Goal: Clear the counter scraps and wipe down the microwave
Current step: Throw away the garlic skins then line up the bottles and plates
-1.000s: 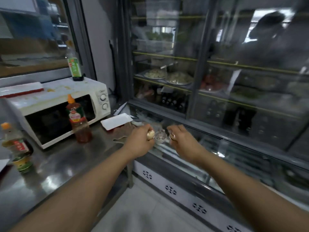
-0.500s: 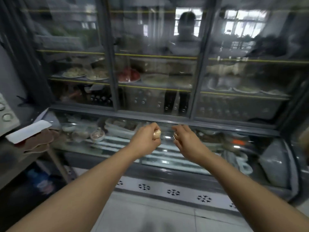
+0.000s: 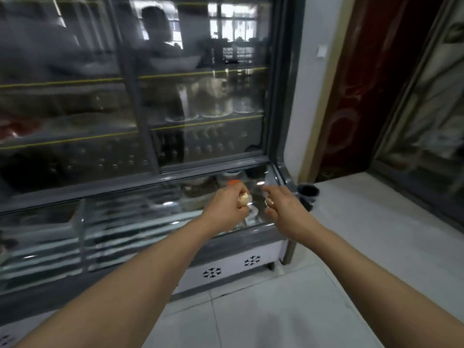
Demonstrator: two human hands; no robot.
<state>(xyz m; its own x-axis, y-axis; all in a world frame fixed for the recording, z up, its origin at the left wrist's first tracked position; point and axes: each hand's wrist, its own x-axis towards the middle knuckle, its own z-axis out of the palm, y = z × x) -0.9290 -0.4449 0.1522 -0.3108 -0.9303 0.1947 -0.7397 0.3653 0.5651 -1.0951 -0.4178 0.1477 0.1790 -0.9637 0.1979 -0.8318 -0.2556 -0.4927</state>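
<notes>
Step in hand, as judged: scrap clearing, carry phase. Microwave wipe not yet begun; microwave and table both out of view, so no reading on their state.

Left hand (image 3: pixel 227 205): fingers curled, pinching a small pale, tan-beige scrap (image 3: pixel 244 198) at the fingertips, possibly shell or peel; too blurred to say which. Right hand (image 3: pixel 283 207): fingers likewise curled round a small whitish scrap (image 3: pixel 269 201), only partly visible at the fingertips. Both hands held out in front at about the same height, near each other but apart, over the low sloped glass front of a grey-framed refrigerated display case (image 3: pixel 160 179).

Surroundings: tall glass doors with yellow-edged shelves and stacked clear dishes behind; white base panel with black snowflake marks (image 3: pixel 212 272); pale tiled floor (image 3: pixel 276 310). Small black round container (image 3: pixel 308 190) on the floor at the case's right corner, just beyond the right hand; possibly a bin, not confirmed. Dark red patterned door (image 3: pixel 371 84) further right.

Next move, as judged: locate a waste receptacle, bring both hands over its opening, release the fingers so the scraps drop in. Light, small pieces; loose grip risks dropping crumbs on the tiles. Afterwards, back to the table for any remaining scraps, then a cloth for the microwave.
</notes>
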